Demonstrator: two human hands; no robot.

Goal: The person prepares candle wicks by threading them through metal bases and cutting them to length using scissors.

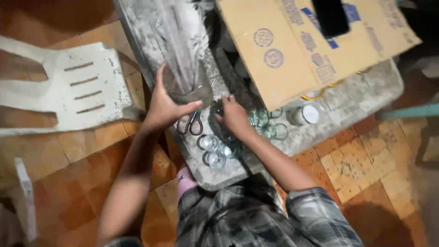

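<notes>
Gripping tall clear bag [183,55] upright w/ left hand [162,107]; right hand [234,116] curled among glass jars [212,146].

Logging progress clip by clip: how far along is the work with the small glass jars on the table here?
Done: hard to tell; several small glass jars stand empty near the table's front edge. In hand: the left hand holds a clear plastic bag with dark contents upright, while the right hand touches a jar beside the scissors. Left: more jars sit open under the cardboard sheet.
</notes>
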